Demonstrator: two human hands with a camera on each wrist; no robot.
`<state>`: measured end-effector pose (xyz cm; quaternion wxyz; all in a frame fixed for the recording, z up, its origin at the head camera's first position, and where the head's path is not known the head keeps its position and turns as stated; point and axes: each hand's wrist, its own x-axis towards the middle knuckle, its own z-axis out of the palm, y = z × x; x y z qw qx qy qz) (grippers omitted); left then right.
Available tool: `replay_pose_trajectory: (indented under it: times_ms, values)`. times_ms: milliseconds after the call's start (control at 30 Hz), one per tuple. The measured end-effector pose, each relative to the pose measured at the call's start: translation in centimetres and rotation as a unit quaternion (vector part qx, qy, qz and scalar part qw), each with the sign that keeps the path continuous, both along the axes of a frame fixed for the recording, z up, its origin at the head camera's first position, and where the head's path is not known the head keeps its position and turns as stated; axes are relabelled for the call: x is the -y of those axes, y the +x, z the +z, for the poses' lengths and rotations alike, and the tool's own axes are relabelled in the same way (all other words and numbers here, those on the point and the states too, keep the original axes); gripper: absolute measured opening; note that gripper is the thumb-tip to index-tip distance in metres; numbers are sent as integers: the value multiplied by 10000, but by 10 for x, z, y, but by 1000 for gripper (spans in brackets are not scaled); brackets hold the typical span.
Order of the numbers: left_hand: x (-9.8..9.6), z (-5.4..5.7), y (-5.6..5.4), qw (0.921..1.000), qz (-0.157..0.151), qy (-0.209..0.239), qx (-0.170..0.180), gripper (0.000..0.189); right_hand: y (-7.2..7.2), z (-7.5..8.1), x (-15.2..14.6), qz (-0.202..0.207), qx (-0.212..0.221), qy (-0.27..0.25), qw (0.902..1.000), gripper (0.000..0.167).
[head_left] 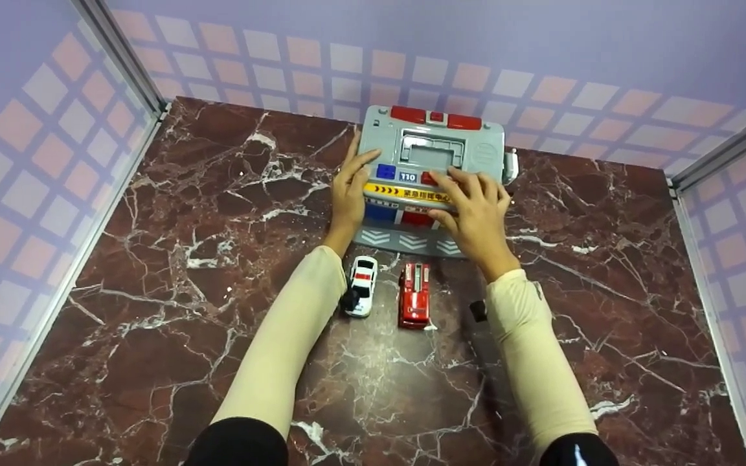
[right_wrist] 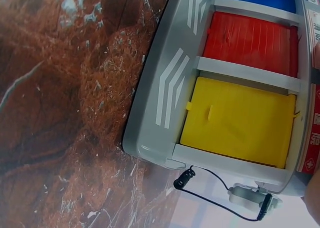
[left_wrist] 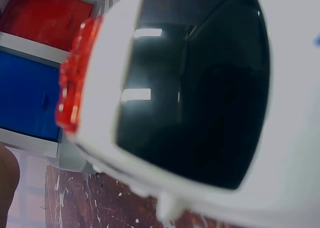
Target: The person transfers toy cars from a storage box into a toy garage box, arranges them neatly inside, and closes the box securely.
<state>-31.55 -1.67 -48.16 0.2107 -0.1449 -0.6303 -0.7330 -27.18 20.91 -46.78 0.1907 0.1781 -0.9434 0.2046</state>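
Observation:
A grey toy garage (head_left: 386, 136) with a red light bar on top stands by the back wall. My left hand (head_left: 348, 194) rests along its left side, with fingers reaching onto the top edge. My right hand (head_left: 480, 213) lies over the front right of the top, a finger at the red button (head_left: 429, 177) and the thumb by the front edge. A blue button (head_left: 385, 171) sits left of it. In the right wrist view the yellow door (right_wrist: 237, 123) and red door (right_wrist: 252, 42) are down. The blue door (left_wrist: 27, 95) shows in the left wrist view.
A white toy car (head_left: 363, 285) and a red toy fire truck (head_left: 415, 301) stand before the garage's ramp (head_left: 412, 241). A corded handset (right_wrist: 245, 198) is on the garage's right side. Tiled panels (head_left: 308, 52) enclose the marbled table (head_left: 185, 323).

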Motion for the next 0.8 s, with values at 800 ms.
replay_pose_trajectory:
  times_ms: [800]
  values:
    - [2, 1, 0, 9998, 88, -81, -145, 32, -1, 0, 2, -12, -112, 74, 9999, 62]
